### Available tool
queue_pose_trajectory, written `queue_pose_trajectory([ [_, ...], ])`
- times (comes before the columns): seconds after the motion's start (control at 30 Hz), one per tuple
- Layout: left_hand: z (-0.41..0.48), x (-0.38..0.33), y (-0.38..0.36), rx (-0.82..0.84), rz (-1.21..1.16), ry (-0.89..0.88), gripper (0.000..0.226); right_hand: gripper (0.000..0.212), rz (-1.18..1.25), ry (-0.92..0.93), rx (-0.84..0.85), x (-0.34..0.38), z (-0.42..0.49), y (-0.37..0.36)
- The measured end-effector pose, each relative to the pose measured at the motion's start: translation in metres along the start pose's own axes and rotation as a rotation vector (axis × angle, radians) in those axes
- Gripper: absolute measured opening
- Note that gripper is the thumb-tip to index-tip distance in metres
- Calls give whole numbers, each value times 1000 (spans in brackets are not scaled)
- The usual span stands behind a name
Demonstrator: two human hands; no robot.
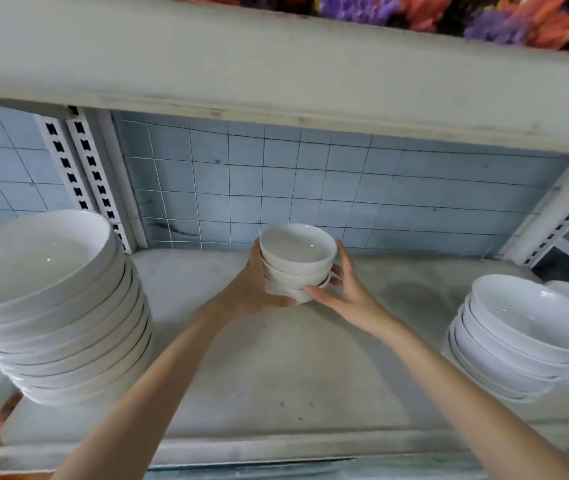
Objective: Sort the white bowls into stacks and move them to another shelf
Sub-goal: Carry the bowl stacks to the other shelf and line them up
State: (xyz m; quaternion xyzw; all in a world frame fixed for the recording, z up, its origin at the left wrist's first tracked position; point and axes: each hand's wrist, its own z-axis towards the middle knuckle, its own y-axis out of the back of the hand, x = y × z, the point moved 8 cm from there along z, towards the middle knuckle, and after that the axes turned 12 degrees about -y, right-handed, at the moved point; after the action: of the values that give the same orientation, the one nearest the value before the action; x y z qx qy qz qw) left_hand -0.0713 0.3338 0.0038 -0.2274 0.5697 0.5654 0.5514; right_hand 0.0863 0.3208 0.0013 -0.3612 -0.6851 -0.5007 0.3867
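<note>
A small stack of three white bowls (298,261) stands near the back middle of the pale shelf (276,368). My left hand (257,289) wraps around the stack's left side and base. My right hand (340,289) touches its right side with the fingers spread against the lower bowls. A tall stack of several large white bowls (51,306) fills the shelf's left end. Another stack of several wide shallow bowls (518,337) sits at the right end.
A thick white shelf board (276,71) hangs close overhead, with colourful flowers (449,15) on it. Blue tiled wall (310,188) closes the back. Perforated metal uprights (82,168) stand at back left and another upright (560,209) at back right.
</note>
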Motion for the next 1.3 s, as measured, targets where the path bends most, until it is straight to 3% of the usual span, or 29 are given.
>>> queue_pose_trajectory([
  [0.13, 2, 9, -1, -11, -1, 36, 114, 119, -7, 33, 41, -1, 16, -2],
  [0.4, 7, 10, 0, -2, -66, 35, 126, 123, 61, 76, 93, -5, 32, -3],
  [0.77, -3, -4, 10, -95, -65, 42, 122, 107, 167, 210, 19, 12, 13, 4],
  [0.97, -8, -45, 20, -142, -55, -50, 115, 127, 168, 233, -71, 34, -12, 23],
  [1.3, -76, -84, 2, -202, -4, -127, 114, 109, 177, 327, -35, 35, -83, 11],
])
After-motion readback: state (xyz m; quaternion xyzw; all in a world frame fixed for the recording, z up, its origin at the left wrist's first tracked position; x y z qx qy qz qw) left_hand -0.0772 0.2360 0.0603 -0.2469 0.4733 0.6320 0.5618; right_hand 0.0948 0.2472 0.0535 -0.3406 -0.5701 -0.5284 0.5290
